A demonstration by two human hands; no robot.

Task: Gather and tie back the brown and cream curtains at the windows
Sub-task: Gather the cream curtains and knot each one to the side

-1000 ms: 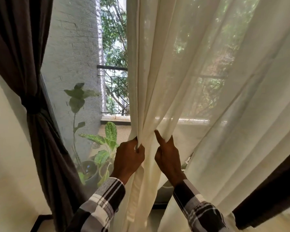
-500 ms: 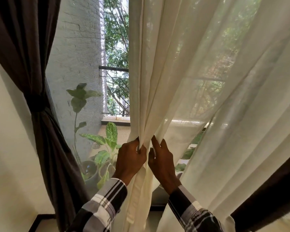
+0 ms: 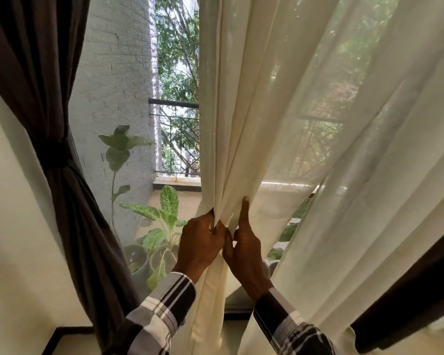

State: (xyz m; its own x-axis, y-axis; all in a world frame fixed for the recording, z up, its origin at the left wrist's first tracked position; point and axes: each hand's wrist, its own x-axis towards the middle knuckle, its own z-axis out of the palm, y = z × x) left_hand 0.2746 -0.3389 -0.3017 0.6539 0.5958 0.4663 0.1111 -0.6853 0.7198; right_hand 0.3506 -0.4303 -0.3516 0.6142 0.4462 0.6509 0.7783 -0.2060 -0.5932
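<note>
Both hands work the cream curtain at its leading edge, near the middle of the window. The left hand has its grip closed round a bunch of folds at that edge. The right hand, just beside it and nearly touching, lies against the cloth with its forefinger straight up along a fold and thumb tucked toward the bunch; whether it pinches any fabric cannot be told.

The curtain's long axis runs vertically, and the loose, ungathered width spreads up and to the right of both hands, so the right hand is nearer the fabric to be drawn in next. The gathering looks partly done, with no tie on this panel.

At the left side of the window a brown curtain hangs already cinched by a dark tie-back. Another brown curtain edges the lower right.

Beyond the glass, a pot holds a variegated plant.
</note>
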